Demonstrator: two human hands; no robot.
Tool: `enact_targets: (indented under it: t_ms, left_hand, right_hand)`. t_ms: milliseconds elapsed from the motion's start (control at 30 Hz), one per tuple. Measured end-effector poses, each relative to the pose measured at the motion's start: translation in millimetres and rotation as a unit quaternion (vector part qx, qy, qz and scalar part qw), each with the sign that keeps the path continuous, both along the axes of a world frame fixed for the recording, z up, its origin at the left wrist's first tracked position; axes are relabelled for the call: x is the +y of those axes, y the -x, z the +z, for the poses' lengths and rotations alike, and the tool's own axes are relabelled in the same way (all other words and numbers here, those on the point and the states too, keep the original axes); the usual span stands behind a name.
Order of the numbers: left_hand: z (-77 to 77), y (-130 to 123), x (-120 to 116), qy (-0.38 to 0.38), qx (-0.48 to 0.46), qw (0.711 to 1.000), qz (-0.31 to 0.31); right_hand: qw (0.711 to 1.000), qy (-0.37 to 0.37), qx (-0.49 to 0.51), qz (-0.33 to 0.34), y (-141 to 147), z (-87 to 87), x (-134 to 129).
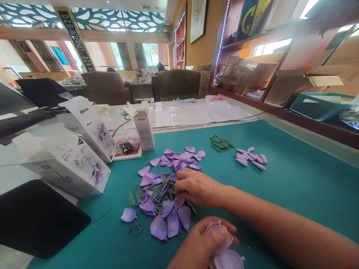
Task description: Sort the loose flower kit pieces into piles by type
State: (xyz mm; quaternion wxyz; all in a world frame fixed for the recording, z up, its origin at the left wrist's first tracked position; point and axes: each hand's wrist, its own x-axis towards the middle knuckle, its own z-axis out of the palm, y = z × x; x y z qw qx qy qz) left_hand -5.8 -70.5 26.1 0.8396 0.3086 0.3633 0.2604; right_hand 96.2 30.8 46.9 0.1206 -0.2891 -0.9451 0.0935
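Note:
My left hand [204, 239] is closed around several light purple plastic petals [228, 259], with the thumb pressed over them. Farther forward, my right hand [196, 186] dips into the right side of a pile of purple petals [148, 205]. Its fingers are curled together, and what lies between them is hidden. Mixed into the pile are green plastic leaves [134, 196] and a small green ring piece [159, 209]. A loose petal [128, 215] and another green ring [137, 229] lie at the pile's left edge.
Green stem pieces [221, 143] and purple bud-shaped pieces [251, 157] lie in separate groups on the green mat [294, 194]. White printed boxes [81, 164] stand on the left, near a black flat object [42, 220]. A teal bin [319, 106] sits at the right.

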Motion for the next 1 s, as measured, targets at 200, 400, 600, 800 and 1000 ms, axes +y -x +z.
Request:
enact_targets:
  t_ms: [200, 400, 600, 800, 1000]
  left_hand:
    - [-0.1, 0, 2, 0.002, -0.003, 1.0, -0.008]
    - [0.7, 1, 2, 0.004, -0.011, 1.0, -0.001]
    - [-3.1, -1, 2, 0.012, -0.004, 0.998, 0.064]
    - [5.7, -4, 6, 0.122, 0.009, 0.979, 0.16]
    - [5.4, 2, 4, 0.116, -0.062, 0.975, 0.181]
  right_hand:
    - [0.959, 0.219, 0.119, -0.136, -4, 10.7, -2]
    - [0.898, 0.353, 0.208, -0.16, -6, 10.4, -1]
    - [0.879, 0.388, 0.249, -0.124, -19, 21.2, 5]
    - [0.879, 0.404, 0.243, -0.07, -47, 56.2, 1]
    - [0.917, 0.376, 0.125, -0.033, -52, 73.9, -17]
